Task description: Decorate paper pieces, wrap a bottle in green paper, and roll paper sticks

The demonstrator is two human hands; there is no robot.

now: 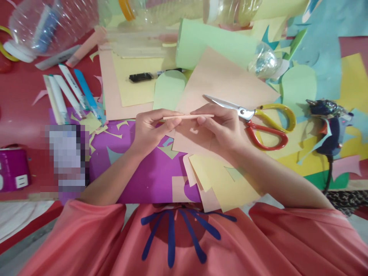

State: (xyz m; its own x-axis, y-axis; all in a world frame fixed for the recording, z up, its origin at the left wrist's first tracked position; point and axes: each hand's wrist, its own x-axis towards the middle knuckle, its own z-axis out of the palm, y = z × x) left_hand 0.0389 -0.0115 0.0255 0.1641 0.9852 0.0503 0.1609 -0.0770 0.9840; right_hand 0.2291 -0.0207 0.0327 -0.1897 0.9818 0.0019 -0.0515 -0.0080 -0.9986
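A thin strip of peach paper (188,117), narrow and roughly level, is pinched between both hands; whether it is folded or rolled I cannot tell. My left hand (153,124) grips its left part between thumb and fingers. On the right part, my right hand (220,122) closes in the same way. Below and behind them lies a larger peach sheet (218,76). Scissors (244,112) with one yellow and one red handle rest on the paper, their blades pointing left, close to my right hand.
Clear plastic bottles (77,27) line the back. Several markers (66,92) lie left, beside a blurred rectangular object (67,155). A black pen (146,76) and a rolled green sheet (212,44) are behind my hands. A corded dark tool (330,130) sits right. Purple paper (143,180) lies in front.
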